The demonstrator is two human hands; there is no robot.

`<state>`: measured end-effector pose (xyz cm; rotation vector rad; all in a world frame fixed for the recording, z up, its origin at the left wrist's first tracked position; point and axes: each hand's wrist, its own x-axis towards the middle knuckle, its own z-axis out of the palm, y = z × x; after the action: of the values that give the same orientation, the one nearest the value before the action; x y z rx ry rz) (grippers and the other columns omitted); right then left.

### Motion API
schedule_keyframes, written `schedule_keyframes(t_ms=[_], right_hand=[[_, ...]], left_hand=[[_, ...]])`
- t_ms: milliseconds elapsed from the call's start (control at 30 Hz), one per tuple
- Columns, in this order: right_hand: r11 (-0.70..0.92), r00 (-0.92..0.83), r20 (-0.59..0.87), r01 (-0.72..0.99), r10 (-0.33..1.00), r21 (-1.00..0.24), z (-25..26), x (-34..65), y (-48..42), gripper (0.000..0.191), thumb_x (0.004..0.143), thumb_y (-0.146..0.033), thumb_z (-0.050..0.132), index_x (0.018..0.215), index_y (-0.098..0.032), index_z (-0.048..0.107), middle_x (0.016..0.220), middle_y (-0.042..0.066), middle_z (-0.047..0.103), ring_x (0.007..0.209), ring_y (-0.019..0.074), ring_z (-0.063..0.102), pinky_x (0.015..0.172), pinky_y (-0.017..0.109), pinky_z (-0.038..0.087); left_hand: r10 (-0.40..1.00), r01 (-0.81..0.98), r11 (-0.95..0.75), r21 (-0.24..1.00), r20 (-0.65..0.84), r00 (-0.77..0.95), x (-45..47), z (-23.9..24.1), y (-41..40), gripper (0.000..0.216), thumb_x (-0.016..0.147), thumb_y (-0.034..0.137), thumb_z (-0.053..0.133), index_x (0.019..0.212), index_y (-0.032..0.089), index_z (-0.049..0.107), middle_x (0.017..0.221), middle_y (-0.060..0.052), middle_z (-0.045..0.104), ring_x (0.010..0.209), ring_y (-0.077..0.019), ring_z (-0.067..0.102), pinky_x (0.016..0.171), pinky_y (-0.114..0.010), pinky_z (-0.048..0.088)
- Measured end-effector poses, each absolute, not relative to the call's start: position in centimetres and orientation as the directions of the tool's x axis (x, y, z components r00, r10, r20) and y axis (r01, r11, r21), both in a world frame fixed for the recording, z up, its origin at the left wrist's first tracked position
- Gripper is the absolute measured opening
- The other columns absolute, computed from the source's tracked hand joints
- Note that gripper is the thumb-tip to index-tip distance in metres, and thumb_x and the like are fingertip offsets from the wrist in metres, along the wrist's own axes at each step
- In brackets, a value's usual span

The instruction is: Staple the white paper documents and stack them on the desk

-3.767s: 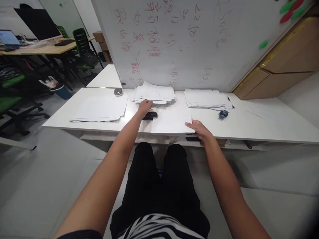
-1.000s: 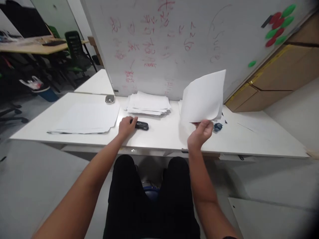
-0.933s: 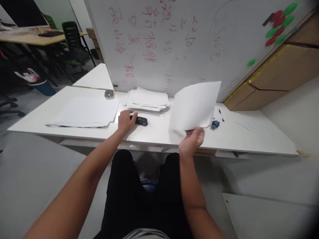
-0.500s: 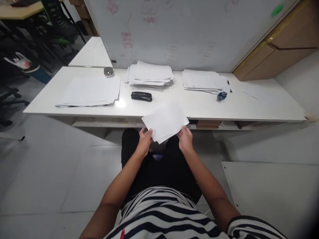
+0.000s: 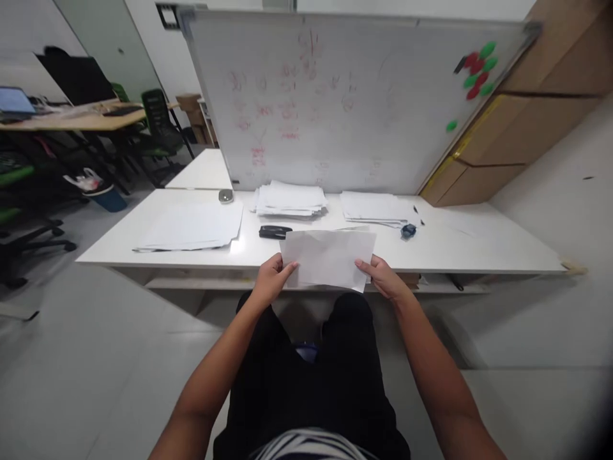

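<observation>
Between my hands I hold a few white sheets of paper (image 5: 329, 257), tilted up at the table's front edge, their edges not quite lined up. My left hand (image 5: 272, 279) grips the left side, thumb on the near face. On the right side, my right hand (image 5: 383, 276) pinches the sheets the same way; the fingers behind the paper are hidden. Just behind the left corner of the sheets lies a black stapler (image 5: 274, 232). A thick paper stack (image 5: 290, 199) sits beyond it, with another stack (image 5: 371, 207) to its right.
The white table (image 5: 431, 252) runs across, with a shelf below. A wide paper pile (image 5: 191, 227) and a small grey device (image 5: 225, 196) are at left. A dark blue crumpled item (image 5: 408, 231) lies at right. Behind stand a whiteboard (image 5: 393, 83) and cardboard boxes (image 5: 512, 134).
My head view has tipped upward, showing more of the whiteboard. The sheets have turned from slanted and lower to level and raised toward me, both hands still gripping them.
</observation>
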<state>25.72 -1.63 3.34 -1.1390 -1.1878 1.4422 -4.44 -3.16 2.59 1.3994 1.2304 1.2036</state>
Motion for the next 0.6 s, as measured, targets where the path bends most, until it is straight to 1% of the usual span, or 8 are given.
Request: schedule_keyframes(t_ms=[100,200,267,300,333,433,533,600], right_hand=[[0.059,-0.046,0.058,0.02,0.997,-0.998,6.4,25.1,0.9,0.052,0.066,-0.053,0.083,0.102,-0.017,0.074,0.1,0.01,0.076,0.098,0.0277,0.069,0.087,0.041,0.055],[0.147,0.068,0.156,0.121,0.985,-0.982,5.8,22.6,2.5,0.049,0.065,-0.056,0.08,0.093,-0.017,0.074,0.098,0.011,0.076,0.097,0.0303,0.07,0.087,0.043,0.055],[0.156,0.137,0.178,0.158,0.974,-0.975,3.6,20.5,2.9,0.045,0.067,-0.059,0.076,0.088,-0.018,0.074,0.097,0.011,0.077,0.098,0.0319,0.07,0.089,0.045,0.055],[0.139,0.158,0.172,0.201,0.972,-0.97,2.4,19.5,2.9,0.043,0.067,-0.059,0.074,0.083,-0.019,0.073,0.094,0.011,0.077,0.097,0.0332,0.07,0.089,0.047,0.054],[0.134,0.114,0.166,0.248,0.98,-0.959,1.4,18.7,2.9,0.041,0.069,-0.059,0.072,0.08,-0.02,0.073,0.092,0.011,0.077,0.096,0.0339,0.07,0.09,0.048,0.054],[0.208,0.052,0.234,0.302,0.971,-0.931,0.4,17.5,2.8,0.039,0.078,-0.057,0.063,0.091,-0.022,0.073,0.099,0.009,0.077,0.101,0.0313,0.069,0.094,0.046,0.053],[0.307,0.035,0.34,0.356,0.94,-0.883,1.2,17.7,3.2,0.041,0.083,-0.054,0.058,0.103,-0.02,0.072,0.109,0.01,0.075,0.108,0.0285,0.067,0.098,0.042,0.05],[0.304,0.025,0.349,0.435,0.937,-0.848,1.0,18.0,3.5,0.042,0.086,-0.052,0.055,0.105,-0.019,0.071,0.111,0.011,0.074,0.109,0.0283,0.066,0.098,0.042,0.049]], left_hand=[[0.954,0.109,-0.298,0.948,0.298,0.011,-4.2,6.7,-1.0,0.027,0.084,0.041,0.065,0.103,0.022,0.064,0.105,-0.005,0.072,0.101,-0.0226,0.067,0.089,-0.035,0.052],[0.908,0.193,-0.405,0.894,0.418,-0.029,-3.8,7.4,0.7,0.029,0.085,0.036,0.062,0.111,0.024,0.059,0.114,-0.006,0.068,0.107,-0.0221,0.064,0.094,-0.037,0.049],[0.908,0.317,-0.385,0.867,0.417,-0.037,-3.6,5.6,1.5,0.039,0.083,0.033,0.062,0.12,0.024,0.054,0.119,-0.008,0.065,0.108,-0.0239,0.063,0.096,-0.04,0.048],[0.92,0.372,-0.348,0.86,0.39,-0.041,-3.6,4.3,1.8,0.046,0.081,0.031,0.062,0.125,0.024,0.051,0.121,-0.009,0.064,0.109,-0.0254,0.062,0.096,-0.041,0.048],[0.935,0.41,-0.297,0.862,0.35,-0.06,-3.6,3.1,2.1,0.049,0.081,0.03,0.062,0.128,0.023,0.049,0.12,-0.011,0.064,0.108,-0.0271,0.062,0.095,-0.044,0.049],[0.953,0.441,-0.211,0.873,0.284,-0.106,-4.2,0.5,2.4,0.051,0.082,0.031,0.06,0.13,0.022,0.046,0.117,-0.013,0.065,0.105,-0.0295,0.064,0.092,-0.046,0.049],[0.939,0.423,-0.213,0.88,0.304,-0.159,-5.2,0.3,2.5,0.046,0.083,0.034,0.058,0.126,0.02,0.049,0.114,-0.012,0.067,0.105,-0.0273,0.064,0.092,-0.042,0.049],[0.943,0.45,-0.195,0.872,0.292,-0.158,-5.6,0.5,2.6,0.037,0.084,0.034,0.056,0.119,0.02,0.054,0.11,-0.01,0.068,0.102,-0.0263,0.064,0.09,-0.04,0.049]])
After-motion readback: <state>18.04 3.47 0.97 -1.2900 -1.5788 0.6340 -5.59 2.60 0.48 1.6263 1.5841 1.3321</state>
